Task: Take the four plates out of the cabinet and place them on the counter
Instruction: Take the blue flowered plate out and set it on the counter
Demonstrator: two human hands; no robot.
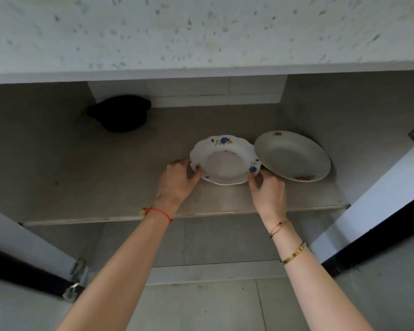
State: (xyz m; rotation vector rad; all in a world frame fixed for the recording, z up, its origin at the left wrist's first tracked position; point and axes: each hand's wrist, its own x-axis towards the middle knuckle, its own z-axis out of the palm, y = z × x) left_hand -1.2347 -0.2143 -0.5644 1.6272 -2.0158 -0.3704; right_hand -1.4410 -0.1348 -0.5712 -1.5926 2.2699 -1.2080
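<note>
A white scalloped plate with blue flowers rests on the grey cabinet shelf, under the speckled counter. My left hand grips its left rim, and my right hand grips its lower right rim. To its right, a second white plate with red flowers leans tilted against the blue-flowered one's edge, touched by neither hand. No other plates are in view.
A black pot stands at the back left of the shelf. Open cabinet doors with metal hinges flank the opening on both sides. Grey floor tiles lie below the shelf edge.
</note>
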